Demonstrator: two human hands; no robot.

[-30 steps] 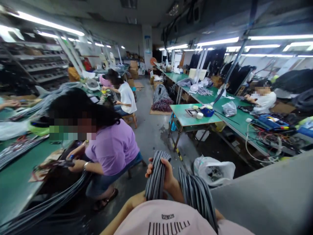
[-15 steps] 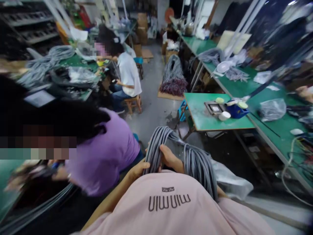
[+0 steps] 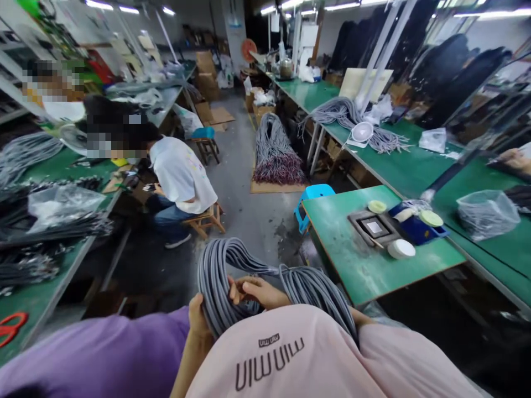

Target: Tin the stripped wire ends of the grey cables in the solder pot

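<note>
Gray cable bundle (image 3: 257, 267), two looped coils joined at a narrow neck, sits up against the person's pink shirt (image 3: 302, 354), one coil at the hands and the other seemingly draped over the right forearm (image 3: 360, 318). Beyond the hands to the right runs a long green surface (image 3: 406, 171), with a small green surface (image 3: 332, 237) nearer. Ahead of the hands to the left sits a co-worker in a white shirt (image 3: 182, 171); straight ahead, well apart, is a heap of cable (image 3: 276, 152). The left hand (image 3: 197, 318) grasps its coil's outer side, fingers mostly hidden. The right hand (image 3: 257, 290) reaches inside that loop, fingers bent; whether they close on a strand cannot be told. Holding and steadying the coils seems the step in hand; the next move would call for both hands supporting them evenly, lest strands slip loose.
</note>
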